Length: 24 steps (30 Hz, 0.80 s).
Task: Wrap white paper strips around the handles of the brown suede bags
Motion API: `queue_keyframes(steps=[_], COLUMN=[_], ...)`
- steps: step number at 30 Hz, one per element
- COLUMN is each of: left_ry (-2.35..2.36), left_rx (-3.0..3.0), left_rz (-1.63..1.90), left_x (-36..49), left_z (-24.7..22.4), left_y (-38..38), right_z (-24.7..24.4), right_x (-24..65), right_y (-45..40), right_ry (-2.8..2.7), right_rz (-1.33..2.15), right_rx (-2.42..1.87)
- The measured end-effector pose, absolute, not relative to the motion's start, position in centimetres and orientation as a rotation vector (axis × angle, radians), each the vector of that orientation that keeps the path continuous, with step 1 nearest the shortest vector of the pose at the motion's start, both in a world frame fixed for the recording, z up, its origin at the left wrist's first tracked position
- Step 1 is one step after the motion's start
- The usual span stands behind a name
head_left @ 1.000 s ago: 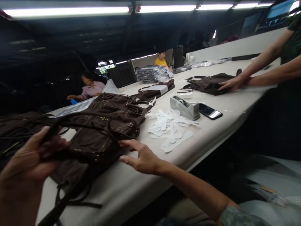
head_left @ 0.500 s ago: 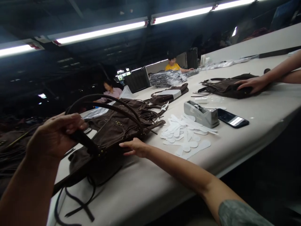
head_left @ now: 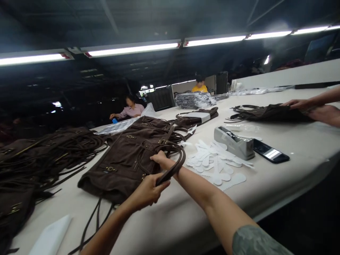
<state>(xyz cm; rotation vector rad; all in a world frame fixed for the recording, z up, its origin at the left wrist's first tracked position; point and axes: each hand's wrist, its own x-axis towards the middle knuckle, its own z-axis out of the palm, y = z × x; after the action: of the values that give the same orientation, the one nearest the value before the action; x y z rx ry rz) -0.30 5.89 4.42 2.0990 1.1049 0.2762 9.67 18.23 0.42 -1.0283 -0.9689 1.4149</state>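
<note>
A dark brown handbag (head_left: 127, 156) with small brass-coloured buckles lies on its side in front of me. My left hand (head_left: 152, 187) is closed round its looped handles, holding them bent toward the table's near edge. My right hand (head_left: 160, 158) is at the bag's top edge, its thumb lying on the fabric and the other fingers mostly hidden. Right of my forearm, white tabs (head_left: 209, 159) with toothed edges lie in a loose pile. Thin dark straps hang from the bag's lower side.
A grey tape dispenser (head_left: 233, 141) and a phone (head_left: 271, 150) lie beyond the tabs. A co-worker's hands (head_left: 300, 103) rest on another brown bag (head_left: 276, 114). More brown bags (head_left: 58, 152) are heaped at left, near a white slab (head_left: 51, 235). Two people sit farther back.
The bag has gone from partly raised to lying flat. My left hand has moved right and down with the handles. My right hand has shifted to the bag's top edge.
</note>
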Motion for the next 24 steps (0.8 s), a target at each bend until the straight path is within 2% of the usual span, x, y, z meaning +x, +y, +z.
queue_keyframes(steps=[4,10,14,18,24], left_ry=[0.89,0.762,0.69,0.55,0.583], left_rx=[1.932,1.913,1.877,1.813,1.616], left_rz=[0.23,0.242,0.227,0.274,0.376], left_x=[0.2,2.5,4.9,7.2,7.6], left_z=[2.0,1.3,0.7,0.1,-0.6], left_y=[5.4,4.4,5.8,6.9,6.8], right_z=[-0.9,-0.7,-0.6,-1.1,-4.2], right_x=[13.4,21.1,23.5,24.9,27.7], right_y=[15.5,9.4,5.7,3.3,1.4], right_ry=[-0.951,-0.782,-0.543,-0.707,-0.94], right_rz=[1.568,1.687,1.521,1.348,0.961], right_rx=[-1.087,-0.979,-0.892,-0.858,-1.27])
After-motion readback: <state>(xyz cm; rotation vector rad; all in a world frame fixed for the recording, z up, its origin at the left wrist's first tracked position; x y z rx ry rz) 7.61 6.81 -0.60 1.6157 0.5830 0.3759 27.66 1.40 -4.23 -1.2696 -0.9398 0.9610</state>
